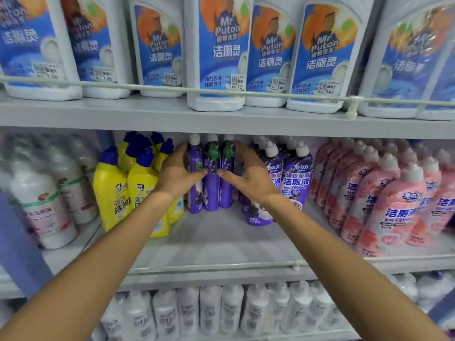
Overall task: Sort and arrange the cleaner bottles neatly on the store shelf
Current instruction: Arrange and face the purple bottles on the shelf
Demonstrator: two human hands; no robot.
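Left hand (pixel 176 174), right hand (pixel 250 177), purple bottles (pixel 211 190)

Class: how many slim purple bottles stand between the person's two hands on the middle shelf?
3 slim purple bottles, side by side: one beside the left hand, one central, one beside the right hand. Others may hide behind.
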